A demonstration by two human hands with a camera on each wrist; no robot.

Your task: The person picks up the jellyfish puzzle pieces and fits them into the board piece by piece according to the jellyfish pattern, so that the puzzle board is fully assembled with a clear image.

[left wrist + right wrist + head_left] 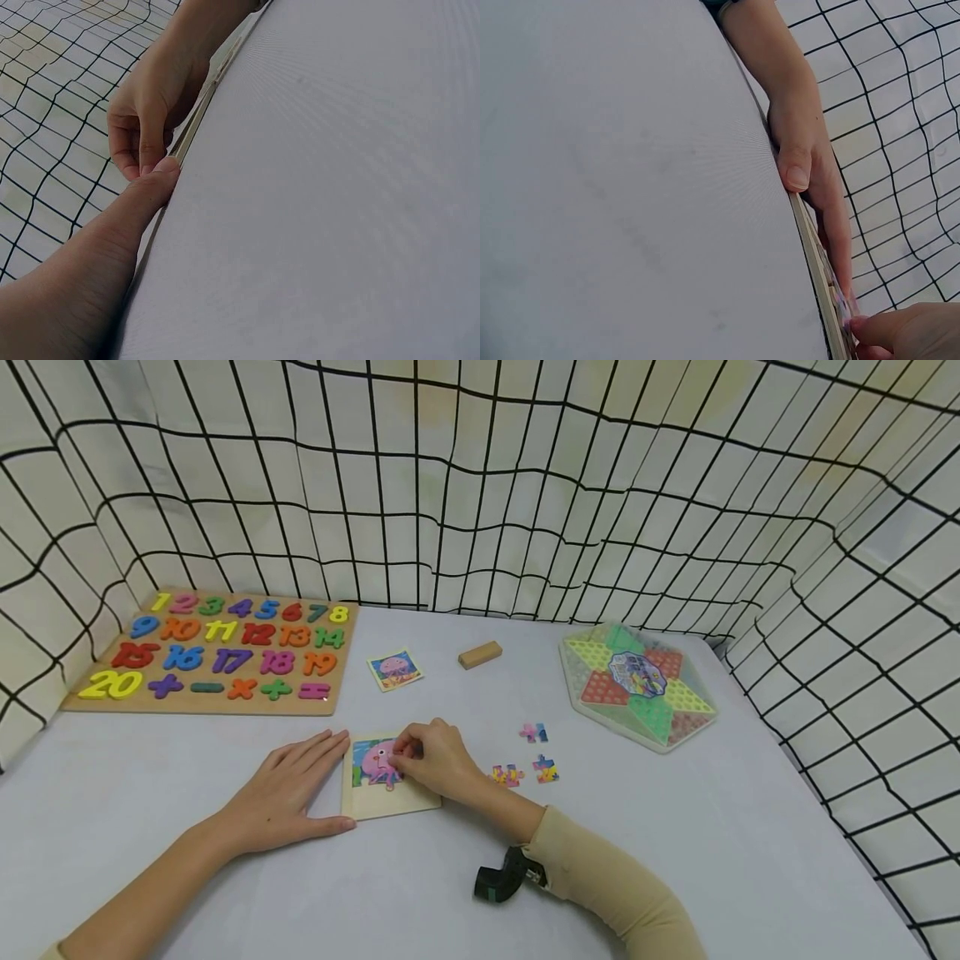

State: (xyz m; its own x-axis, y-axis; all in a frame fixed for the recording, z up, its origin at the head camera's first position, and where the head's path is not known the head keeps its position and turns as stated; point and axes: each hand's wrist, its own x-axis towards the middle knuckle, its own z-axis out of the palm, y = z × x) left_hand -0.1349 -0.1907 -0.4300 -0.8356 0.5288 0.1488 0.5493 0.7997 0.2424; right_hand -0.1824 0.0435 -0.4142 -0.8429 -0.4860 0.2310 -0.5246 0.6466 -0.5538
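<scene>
A wooden jigsaw board (pixel 397 803) lies on the white table, its upper left filled with pieces of a pink octopus picture (pixel 375 763). My left hand (pixel 281 793) rests flat at the board's left side, fingers extended; its thumb touches the near left corner, as the left wrist view also shows. Over the picture, my right hand (pixel 435 760) pinches a puzzle piece (pixel 853 304) between thumb and curled fingers. Most of that piece is hidden by the fingertips. Loose puzzle pieces (pixel 507 775) lie right of the board, beside and beyond my right forearm.
Behind the board are a small octopus picture card (pixel 395 669) and a wooden block (pixel 480 655). A number board (pixel 206 687) stands back left, a hexagonal game box (pixel 637 687) back right. Black netting (pixel 480 468) borders the table. A black wrist device (pixel 501 881) hangs below my right sleeve.
</scene>
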